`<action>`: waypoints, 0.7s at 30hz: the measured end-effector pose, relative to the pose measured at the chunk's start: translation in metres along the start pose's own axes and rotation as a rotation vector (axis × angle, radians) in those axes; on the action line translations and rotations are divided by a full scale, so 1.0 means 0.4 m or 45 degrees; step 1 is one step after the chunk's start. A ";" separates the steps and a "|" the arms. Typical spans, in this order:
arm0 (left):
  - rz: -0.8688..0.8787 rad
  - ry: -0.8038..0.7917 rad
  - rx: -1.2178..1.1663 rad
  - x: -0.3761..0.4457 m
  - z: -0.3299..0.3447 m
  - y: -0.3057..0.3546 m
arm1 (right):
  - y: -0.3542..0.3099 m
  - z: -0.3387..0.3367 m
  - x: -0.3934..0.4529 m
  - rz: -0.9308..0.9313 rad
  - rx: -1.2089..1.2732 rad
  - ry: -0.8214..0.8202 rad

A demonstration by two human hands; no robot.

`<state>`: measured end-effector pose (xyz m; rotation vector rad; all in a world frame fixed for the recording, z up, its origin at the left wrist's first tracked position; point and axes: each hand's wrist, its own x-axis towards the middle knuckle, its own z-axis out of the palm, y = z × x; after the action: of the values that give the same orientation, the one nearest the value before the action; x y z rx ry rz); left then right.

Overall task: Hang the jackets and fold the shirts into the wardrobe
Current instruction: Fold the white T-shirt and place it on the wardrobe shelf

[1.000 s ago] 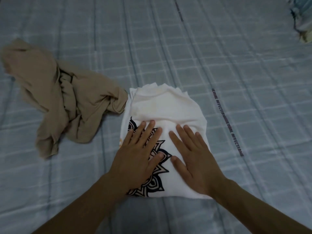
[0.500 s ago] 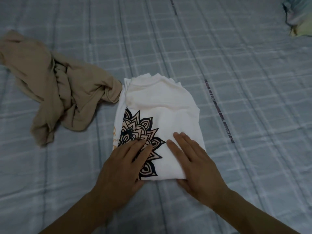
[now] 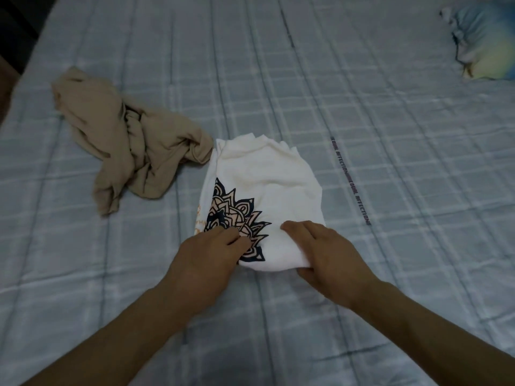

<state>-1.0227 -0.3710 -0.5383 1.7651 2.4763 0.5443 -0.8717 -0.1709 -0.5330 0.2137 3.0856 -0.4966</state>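
On the pale blue checked bedsheet (image 3: 362,93) both hands grip the near edge of a folded white cotton shirt with a black mandala print (image 3: 267,188), left hand (image 3: 207,257) on the print, right hand (image 3: 326,252) curling under the hem, a crumpled beige garment (image 3: 125,146) just beside its far left corner.

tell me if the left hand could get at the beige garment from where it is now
Probably yes. The beige garment lies crumpled on the bedspread just up and left of the white shirt, with nothing between it and the left hand. That hand first has to let go of the shirt's near edge.
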 end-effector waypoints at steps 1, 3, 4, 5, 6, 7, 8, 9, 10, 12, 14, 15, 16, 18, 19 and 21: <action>0.004 -0.028 -0.010 -0.016 -0.007 0.013 | -0.009 -0.004 -0.020 -0.006 -0.007 -0.033; 0.014 -0.095 -0.043 -0.058 -0.020 0.042 | -0.031 -0.011 -0.063 -0.028 -0.003 -0.104; 0.016 -0.124 -0.075 -0.082 -0.026 0.057 | -0.042 -0.015 -0.084 -0.045 0.010 -0.138; 0.019 -0.155 -0.104 -0.106 -0.029 0.071 | -0.053 -0.021 -0.104 -0.063 0.024 -0.178; 0.027 -0.192 -0.122 -0.129 -0.033 0.085 | -0.062 -0.027 -0.120 -0.087 0.038 -0.222; 0.037 -0.228 -0.145 -0.150 -0.035 0.095 | -0.069 -0.034 -0.132 -0.107 0.059 -0.274; 0.043 -0.260 -0.187 -0.167 -0.038 0.099 | -0.071 -0.041 -0.140 -0.115 0.093 -0.332; 0.033 -0.278 -0.239 -0.176 -0.045 0.100 | -0.070 -0.050 -0.142 -0.113 0.134 -0.379; 0.011 -0.272 -0.289 -0.176 -0.056 0.097 | -0.063 -0.059 -0.137 -0.108 0.174 -0.412; -0.036 -0.223 -0.348 -0.150 -0.086 0.083 | -0.047 -0.086 -0.104 -0.101 0.244 -0.449; -0.079 -0.172 -0.309 -0.099 -0.117 0.059 | -0.026 -0.122 -0.053 -0.050 0.329 -0.441; -0.090 -0.132 -0.267 -0.069 -0.126 0.042 | -0.017 -0.141 -0.025 -0.019 0.360 -0.401; -0.093 -0.088 -0.212 -0.036 -0.132 0.022 | -0.008 -0.157 0.004 0.009 0.369 -0.350; -0.088 -0.034 -0.090 0.032 -0.126 -0.027 | 0.012 -0.175 0.060 0.074 0.322 -0.276; -0.086 -0.020 -0.037 0.067 -0.118 -0.049 | 0.022 -0.177 0.090 0.115 0.284 -0.251; -0.135 0.002 0.067 0.132 -0.090 -0.089 | 0.039 -0.165 0.145 0.243 0.185 -0.184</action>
<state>-1.0821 -0.3413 -0.5075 1.6395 2.5902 0.4770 -0.9261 -0.1279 -0.4768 0.4477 2.8530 -0.6945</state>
